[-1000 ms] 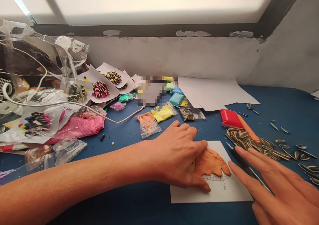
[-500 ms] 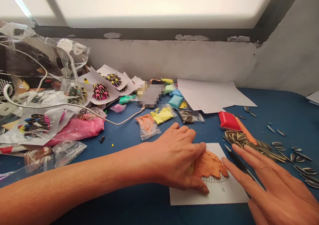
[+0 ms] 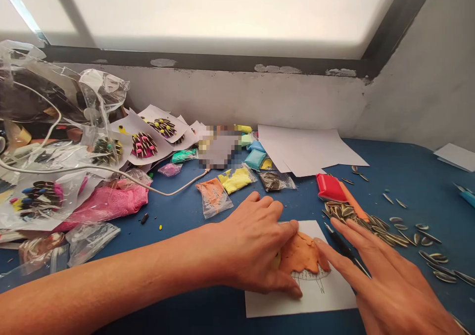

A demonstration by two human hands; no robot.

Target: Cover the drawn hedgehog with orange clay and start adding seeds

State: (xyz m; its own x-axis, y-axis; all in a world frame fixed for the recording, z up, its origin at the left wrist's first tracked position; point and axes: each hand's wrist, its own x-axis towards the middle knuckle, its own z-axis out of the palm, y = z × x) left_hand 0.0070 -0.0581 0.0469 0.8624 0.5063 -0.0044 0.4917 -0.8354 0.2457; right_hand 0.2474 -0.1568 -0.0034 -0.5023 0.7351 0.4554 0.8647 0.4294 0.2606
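A sheet of white paper lies on the blue table with a pencil drawing of thin legs and a scalloped edge. Flattened orange modelling clay covers the drawing's upper part, its lower edge ragged. My left hand rests on the sheet, thumb and index finger spread round the clay's left side, the other fingers bent. A bit of yellow shows beneath that hand. With fingers apart, my right hand touches the clay's right edge with its index fingertip. Under its fingers lies a black pen.
Sunflower seeds lie at the right, beside a red clay packet and an orange strip. Bagged clay, a white cable and white sheets are behind. Seed-covered figures and plastic bags crowd the left.
The whole view has shifted, so the table things appear farther left and slightly lower. Both hands keep nearly the same places on the paper, with the right index fingertip still at the clay's edge.
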